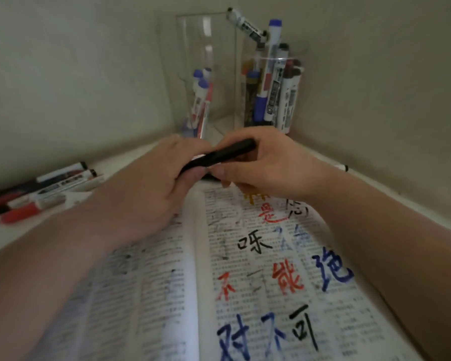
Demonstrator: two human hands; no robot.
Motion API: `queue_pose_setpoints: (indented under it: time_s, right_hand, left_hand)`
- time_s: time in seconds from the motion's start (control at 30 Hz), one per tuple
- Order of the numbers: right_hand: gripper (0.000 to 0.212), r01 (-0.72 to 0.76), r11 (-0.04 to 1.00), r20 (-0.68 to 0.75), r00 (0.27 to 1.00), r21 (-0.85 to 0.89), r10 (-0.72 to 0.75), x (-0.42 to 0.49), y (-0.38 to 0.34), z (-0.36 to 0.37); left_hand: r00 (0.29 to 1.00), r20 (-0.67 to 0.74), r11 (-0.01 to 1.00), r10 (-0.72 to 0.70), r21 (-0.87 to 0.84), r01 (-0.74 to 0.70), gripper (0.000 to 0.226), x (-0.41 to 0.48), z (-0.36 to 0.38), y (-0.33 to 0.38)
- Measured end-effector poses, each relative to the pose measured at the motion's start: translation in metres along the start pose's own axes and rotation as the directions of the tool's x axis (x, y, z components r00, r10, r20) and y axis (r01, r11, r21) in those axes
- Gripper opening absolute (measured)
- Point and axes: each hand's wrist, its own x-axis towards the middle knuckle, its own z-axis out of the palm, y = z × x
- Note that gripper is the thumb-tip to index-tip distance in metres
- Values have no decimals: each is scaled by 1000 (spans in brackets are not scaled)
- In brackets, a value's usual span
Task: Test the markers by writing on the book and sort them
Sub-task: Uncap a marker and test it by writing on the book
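The open book (pixel 167 282) is lying across the lower centre of the frame, its right page carrying red, blue and black characters. At its top edge, mid-frame, the left hand (pixel 151 183) and right hand (pixel 268 165) are both gripping one black marker (pixel 219 156) — fingers curled round either end. Clear holders (pixel 206 35) are standing upper centre with markers inside, and loose markers (pixel 50 188) are lying at the left edge.

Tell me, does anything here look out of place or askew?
One black-and-white marker sits tilted atop the upright markers in the right clear holder, well above its rim. A lone marker lies by the right wall.
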Motion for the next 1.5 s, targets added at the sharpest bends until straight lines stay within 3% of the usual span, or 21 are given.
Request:
queue_pose_setpoints:
  time_s: [0.13, 0.2, 0.37, 0.53, 0.63, 0.73, 0.83, 0.9, 1.03, 1.17, 1.23, 1.33, 1.4, 1.5]
  right_hand:
    - [6, 1, 988, -39, 999, 155, 5, 2, 5, 2]
    - [3, 7, 986, -21, 1000, 166, -3, -1, 1, 2]
    - [22, 31, 980, -39, 999, 198, -24, -1, -3, 9]
    - [12, 22, 921, -42, 999, 389, -6, 2, 2, 8]
    - [13, -17, 846, -79, 994, 533, 69, 4, 1, 3]
    - [18, -29, 755, -222, 948, 655, 229, 3, -8, -7]
    - [29, -34, 826, -443, 831, 563, 336, -1, -23, -15]
    - [34, -67, 899, -485, 823, 432, 294, -4, -35, -16]
    - [45, -202, 958, -300, 918, 203, 258, -34, -57, -10]
    - [43, -314, 948, -112, 941, 57, 318, -93, -57, 2]
    - [21, -344, 937, -55, 936, 61, 348, -118, -49, 1]
    - [16, -334, 922, -34, 937, 197, 347, -146, -36, -2]
    - [9, -302, 923, -93, 939, 237, 331, -157, -29, 1]
    - [4, -287, 938, -211, 922, 194, 325, -164, -22, 4]
  left_hand:
    - [983, 24, 978, -180, -103, 181, 28, -4, 10, 2]
    - [985, 50, 978, -168, -119, 173, 33, -5, 12, 4]
    - [990, 74, 977, -120, -167, 131, 15, -5, 13, 8]
    - [989, 15, 964, -148, -222, 148, 38, -3, 10, 7]
    - [980, 68, 918, -185, -344, 197, 41, -5, 11, 10]
    - [976, 140, 894, -169, -396, 212, 41, -10, 13, 6]
    - [975, 167, 915, -146, -351, 197, 49, -12, 13, 4]
    - [973, 194, 920, -126, -344, 188, 47, -13, 14, 5]
    - [985, 140, 891, -99, -427, 151, 46, -15, 12, 11]
    - [987, 56, 875, -151, -456, 160, 44, -15, 10, 14]
    - [988, 28, 885, -154, -441, 151, 33, -16, 11, 16]
    - [998, 3, 954, -69, -293, 67, 18, -16, 12, 22]
    - [997, 73, 981, 23, -196, -8, 14, -15, 12, 24]
    - [974, 193, 978, 115, -191, -78, 15, -13, 15, 21]
